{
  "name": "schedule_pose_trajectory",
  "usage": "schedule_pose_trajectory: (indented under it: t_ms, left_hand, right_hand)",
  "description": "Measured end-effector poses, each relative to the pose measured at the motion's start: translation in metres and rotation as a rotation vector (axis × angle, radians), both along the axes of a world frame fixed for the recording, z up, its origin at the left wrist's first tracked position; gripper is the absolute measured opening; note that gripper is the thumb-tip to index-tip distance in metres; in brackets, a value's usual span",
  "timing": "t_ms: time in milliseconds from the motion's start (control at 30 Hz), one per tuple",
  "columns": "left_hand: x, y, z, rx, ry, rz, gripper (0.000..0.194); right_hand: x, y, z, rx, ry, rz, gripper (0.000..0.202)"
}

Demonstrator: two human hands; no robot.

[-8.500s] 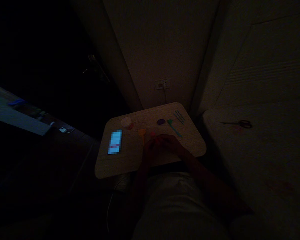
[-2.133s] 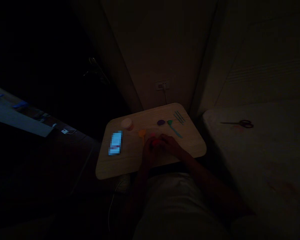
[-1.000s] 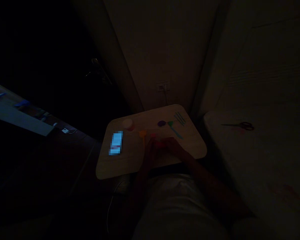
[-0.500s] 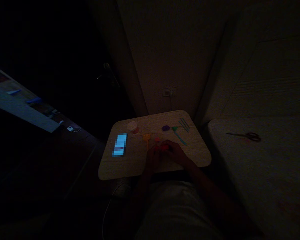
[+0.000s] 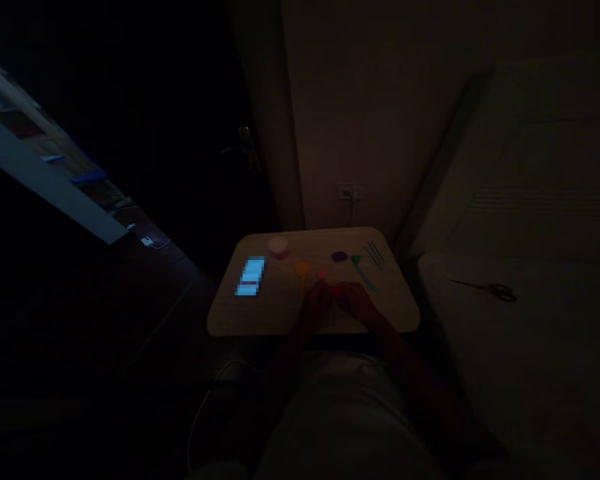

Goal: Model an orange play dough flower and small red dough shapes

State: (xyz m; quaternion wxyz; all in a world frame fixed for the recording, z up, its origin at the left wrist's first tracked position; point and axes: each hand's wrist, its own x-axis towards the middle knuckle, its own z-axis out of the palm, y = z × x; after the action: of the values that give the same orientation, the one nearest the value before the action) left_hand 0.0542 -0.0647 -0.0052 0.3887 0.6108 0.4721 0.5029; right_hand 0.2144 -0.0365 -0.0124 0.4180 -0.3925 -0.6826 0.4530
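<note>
Near the front of a small pale table (image 5: pixel 260 321), my two hands meet around a red lump of modelling clay (image 5: pixel 337 291). My left hand (image 5: pixel 316 301) has its fingers closed against the clay's left side. From the right, my right hand (image 5: pixel 359 303) curls over it, fingers bent. Dim light hides the exact fingertips. Just beyond my left fingers lies a small pink piece (image 5: pixel 321 275), and to its left an orange piece with a long stem (image 5: pixel 303 269). Farther back are a flat purple piece (image 5: pixel 339 256) and a green piece (image 5: pixel 356 259) at the tip of a teal stick-like tool (image 5: pixel 366 277).
Thin sticks (image 5: pixel 375 254) lie at the back right of the table. A pinkish tub (image 5: pixel 279 248) stands at the back left, near a lit, pixelated phone-shaped screen (image 5: pixel 251 276). Scissors (image 5: pixel 500 291) rest on a pale surface to the right. A wall socket (image 5: pixel 350 193) holds a plug.
The view has shifted, so the table and its things appear slightly to the right. Both hands stay around the red clay, with less of it showing between the fingers.
</note>
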Motion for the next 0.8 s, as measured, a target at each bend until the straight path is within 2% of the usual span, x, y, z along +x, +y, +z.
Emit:
schedule_pose_trajectory:
  t_ms: [100,167,233,367,467,567,667,800]
  left_hand:
    - [0.000,0.004,-0.006,0.013,-0.085,-0.009,0.027]
    - [0.000,0.006,-0.008,0.021,-0.130,0.001,0.029]
    - [0.001,0.007,-0.008,0.050,-0.130,0.007,0.030]
    - [0.002,0.005,-0.004,0.148,-0.075,-0.013,0.020]
    - [0.002,0.005,-0.006,0.132,-0.109,0.064,0.018]
    - [0.003,0.007,-0.011,0.070,-0.166,0.123,0.022]
    - [0.003,0.008,-0.014,0.065,-0.161,0.089,0.021]
    - [0.004,0.008,-0.013,0.091,-0.116,0.049,0.015]
  right_hand:
    - [0.000,0.001,0.000,-0.001,-0.009,-0.019,0.051]
    - [0.001,0.001,-0.001,0.007,-0.022,-0.040,0.052]
    - [0.002,0.002,-0.002,0.018,-0.035,-0.053,0.051]
    - [0.003,0.001,-0.004,0.009,-0.008,-0.063,0.047]
    - [0.002,0.001,-0.002,0.070,0.094,-0.093,0.038]
    - [0.002,0.001,0.000,0.143,0.167,-0.071,0.040]
    - [0.002,0.000,-0.001,0.099,0.141,-0.038,0.037]
    - [0.004,-0.001,-0.002,0.023,0.120,-0.068,0.036]
